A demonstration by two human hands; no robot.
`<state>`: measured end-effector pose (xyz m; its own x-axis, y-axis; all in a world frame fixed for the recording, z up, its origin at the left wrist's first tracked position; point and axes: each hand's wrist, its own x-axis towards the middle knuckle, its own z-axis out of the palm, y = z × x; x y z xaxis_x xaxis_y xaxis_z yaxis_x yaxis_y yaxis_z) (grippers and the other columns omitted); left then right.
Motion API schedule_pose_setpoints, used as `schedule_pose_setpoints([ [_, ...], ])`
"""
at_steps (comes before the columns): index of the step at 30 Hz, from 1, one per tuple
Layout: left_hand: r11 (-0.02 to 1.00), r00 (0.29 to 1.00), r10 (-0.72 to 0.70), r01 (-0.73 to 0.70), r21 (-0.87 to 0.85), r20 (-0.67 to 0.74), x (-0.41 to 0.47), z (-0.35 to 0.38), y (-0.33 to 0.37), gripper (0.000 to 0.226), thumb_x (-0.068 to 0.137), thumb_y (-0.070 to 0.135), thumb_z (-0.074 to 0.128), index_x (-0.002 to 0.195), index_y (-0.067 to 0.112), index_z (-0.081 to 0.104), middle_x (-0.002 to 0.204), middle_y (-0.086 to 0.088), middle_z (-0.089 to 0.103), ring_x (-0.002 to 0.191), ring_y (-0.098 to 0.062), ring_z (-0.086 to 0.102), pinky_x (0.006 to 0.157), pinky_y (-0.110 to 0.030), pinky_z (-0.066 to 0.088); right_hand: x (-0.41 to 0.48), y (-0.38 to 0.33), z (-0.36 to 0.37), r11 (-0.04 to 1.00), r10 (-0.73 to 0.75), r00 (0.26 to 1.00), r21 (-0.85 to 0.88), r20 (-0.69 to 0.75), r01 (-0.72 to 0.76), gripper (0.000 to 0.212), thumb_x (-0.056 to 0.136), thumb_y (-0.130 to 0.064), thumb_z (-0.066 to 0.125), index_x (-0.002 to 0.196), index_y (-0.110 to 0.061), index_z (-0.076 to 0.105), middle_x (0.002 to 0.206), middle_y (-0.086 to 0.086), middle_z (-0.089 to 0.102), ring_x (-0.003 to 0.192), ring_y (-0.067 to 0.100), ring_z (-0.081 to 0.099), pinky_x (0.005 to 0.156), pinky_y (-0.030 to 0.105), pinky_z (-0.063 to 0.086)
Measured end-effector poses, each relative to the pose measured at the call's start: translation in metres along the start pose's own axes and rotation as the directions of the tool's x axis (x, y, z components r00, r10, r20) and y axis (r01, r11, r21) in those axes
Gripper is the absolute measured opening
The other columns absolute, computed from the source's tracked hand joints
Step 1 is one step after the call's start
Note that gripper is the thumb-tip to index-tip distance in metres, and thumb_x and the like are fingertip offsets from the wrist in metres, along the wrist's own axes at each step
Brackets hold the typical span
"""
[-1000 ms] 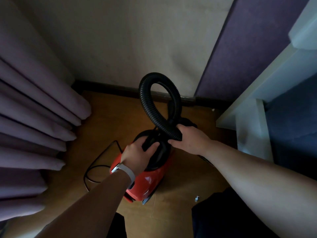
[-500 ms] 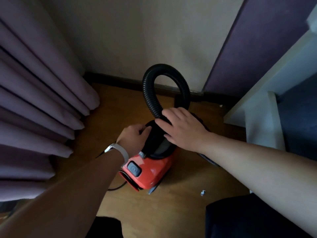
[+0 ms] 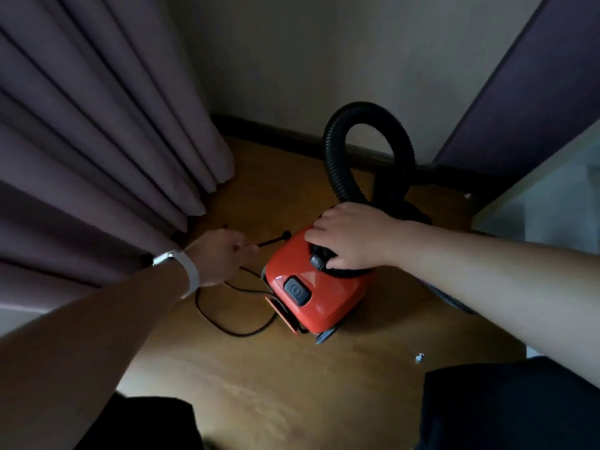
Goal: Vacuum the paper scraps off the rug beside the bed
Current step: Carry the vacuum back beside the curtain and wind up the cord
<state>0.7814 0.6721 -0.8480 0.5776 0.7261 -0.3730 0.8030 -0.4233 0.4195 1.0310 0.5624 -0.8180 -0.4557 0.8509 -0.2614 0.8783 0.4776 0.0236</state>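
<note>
Judged task barely begun. Gripped vacuum (image 3: 311, 287) on floor (image 3: 276, 394) beside curtain (image 3: 97, 141) with right hand (image 3: 350, 238), fingers curled over its black top handle. Pinched cord (image 3: 274, 241) in left hand (image 3: 224, 254), fingers closed round it just off the body; left the rest looped on floor. Saw hose (image 3: 337, 164) arched upright behind, nozzle out of sight. Spotted one small white scrap (image 3: 418, 357) on bare floor; saw no rug. Probably left: plug in, switch on, reach rug, suck up scraps.
</note>
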Motion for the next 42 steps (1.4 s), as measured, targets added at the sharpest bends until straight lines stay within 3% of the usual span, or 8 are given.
schedule_pose_setpoints([
  [4, 1.000, 0.999, -0.009, 0.009, 0.007, -0.050, -0.002, -0.007, -0.010, 0.037, 0.096, 0.047, 0.053, 0.062, 0.032, 0.052, 0.064, 0.004, 0.058, 0.066, -0.014, 0.057, 0.061, -0.030, 0.045, 0.013, -0.004, 0.002, 0.991, 0.010, 0.989, 0.134, 0.146, -0.030, 0.031, 0.085, -0.053, 0.062, 0.099, -0.027, 0.055, 0.093, -0.008, 0.059, 0.086, 0.017, 0.059, 0.077, 0.039, 0.053],
  [6, 1.000, 1.000, -0.003, 0.003, 0.013, -0.027, -0.006, -0.009, -0.010, 0.038, 0.097, 0.046, 0.052, 0.061, 0.032, 0.052, 0.064, 0.004, 0.058, 0.066, -0.015, 0.058, 0.064, -0.031, 0.048, 0.015, -0.007, 0.012, 0.996, -0.006, 0.988, 0.087, 0.153, -0.007, 0.031, 0.084, -0.058, 0.059, 0.086, -0.029, 0.052, 0.082, -0.010, 0.057, 0.076, 0.015, 0.057, 0.072, 0.037, 0.052],
  [12, 1.000, 0.998, -0.005, 0.005, 0.006, -0.062, -0.007, -0.015, -0.005, 0.035, 0.098, 0.044, 0.051, 0.065, 0.032, 0.055, 0.068, 0.003, 0.058, 0.068, -0.013, 0.057, 0.060, -0.027, 0.042, 0.017, 0.005, 0.015, 1.000, -0.004, 0.998, -0.031, 0.061, 0.006, 0.050, 0.083, -0.072, 0.051, 0.103, -0.028, 0.064, 0.099, -0.010, 0.060, 0.100, 0.015, 0.051, 0.093, 0.037, 0.040],
  [17, 0.993, 1.000, -0.021, 0.021, 0.117, 0.001, -0.012, -0.009, -0.010, 0.030, 0.099, 0.043, 0.051, 0.083, 0.023, 0.066, 0.082, 0.001, 0.064, 0.082, -0.018, 0.061, 0.074, -0.034, 0.052, 0.010, 0.002, 0.015, 0.992, 0.056, 0.988, 0.105, 0.143, -0.071, 0.043, 0.081, -0.073, 0.057, 0.086, -0.030, 0.053, 0.077, -0.013, 0.054, 0.080, 0.015, 0.057, 0.069, 0.034, 0.046],
  [26, 0.977, 0.998, -0.052, 0.055, 0.206, -0.020, -0.007, -0.009, -0.010, 0.020, 0.098, 0.039, 0.053, 0.108, 0.027, 0.065, 0.103, 0.001, 0.067, 0.093, -0.017, 0.060, 0.081, -0.030, 0.050, -0.030, 0.002, 0.004, 0.967, 0.194, 0.980, 0.159, 0.039, -0.198, 0.053, 0.076, -0.078, 0.054, 0.067, -0.025, 0.049, 0.067, -0.009, 0.058, 0.063, 0.010, 0.053, 0.063, 0.035, 0.049],
  [30, 0.970, 0.994, -0.041, 0.015, 0.244, 0.101, -0.002, 0.007, 0.001, 0.040, 0.094, 0.043, 0.056, 0.133, 0.033, 0.051, 0.120, 0.003, 0.065, 0.105, -0.019, 0.062, 0.090, -0.034, 0.052, -0.043, 0.003, -0.006, 0.959, 0.217, 0.976, 0.187, -0.002, -0.213, 0.057, 0.071, -0.082, 0.050, 0.065, -0.025, 0.049, 0.064, -0.008, 0.058, 0.061, 0.009, 0.053, 0.063, 0.033, 0.048],
  [36, 0.996, 0.983, 0.021, -0.036, 0.081, 0.182, -0.002, 0.007, 0.017, 0.025, 0.094, 0.035, 0.060, 0.118, 0.028, 0.065, 0.108, 0.016, 0.057, 0.101, -0.005, 0.054, 0.088, -0.020, 0.040, -0.055, 0.005, -0.022, 0.944, 0.253, 0.964, 0.237, -0.082, -0.228, 0.060, 0.066, -0.085, 0.046, 0.065, -0.025, 0.052, 0.063, -0.009, 0.059, 0.061, 0.009, 0.054, 0.064, 0.036, 0.051],
  [42, 0.998, 0.984, 0.027, -0.036, 0.047, 0.174, -0.003, -0.003, -0.005, 0.008, 0.090, 0.043, 0.065, 0.095, 0.037, 0.066, 0.111, 0.014, 0.063, 0.102, -0.005, 0.059, 0.096, -0.032, 0.049, -0.057, 0.009, -0.028, 0.922, 0.275, 0.953, 0.314, -0.126, -0.224, 0.063, 0.063, -0.087, 0.044, 0.068, -0.026, 0.058, 0.064, -0.010, 0.062, 0.061, 0.008, 0.057, 0.063, 0.038, 0.053],
])
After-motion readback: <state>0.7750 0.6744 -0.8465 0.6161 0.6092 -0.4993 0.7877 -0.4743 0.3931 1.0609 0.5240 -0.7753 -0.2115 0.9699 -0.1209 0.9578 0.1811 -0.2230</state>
